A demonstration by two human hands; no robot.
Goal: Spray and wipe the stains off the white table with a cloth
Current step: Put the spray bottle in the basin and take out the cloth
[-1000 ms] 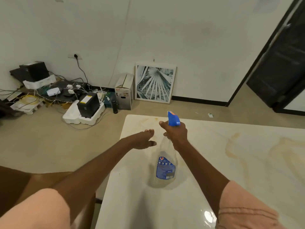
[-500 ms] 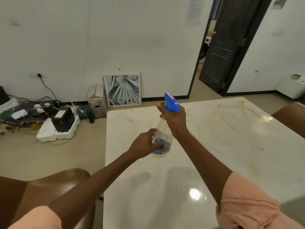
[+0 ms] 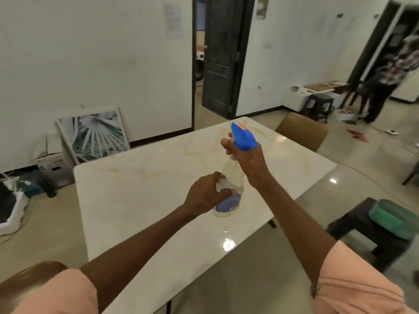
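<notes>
**Spray bottle lifted and held in both hands, ready to spray**

The spray bottle (image 3: 229,191) is now up in the air over the middle of the white counter (image 3: 136,200); one second ago it stood on the surface. The right hand (image 3: 246,158) is curled round the neck under the blue trigger head (image 3: 243,137); the left hand (image 3: 207,193), which was spread and apart from the bottle, now grips the clear body near the label. The view has also turned to the right, so the yellowish stains (image 3: 192,146) on the far part of the counter are ahead of the nozzle. I judge that spraying comes next; no cloth is visible. Around stand a brown chair (image 3: 301,131), a leaning framed picture (image 3: 93,134) and a dark door (image 3: 221,55).
</notes>
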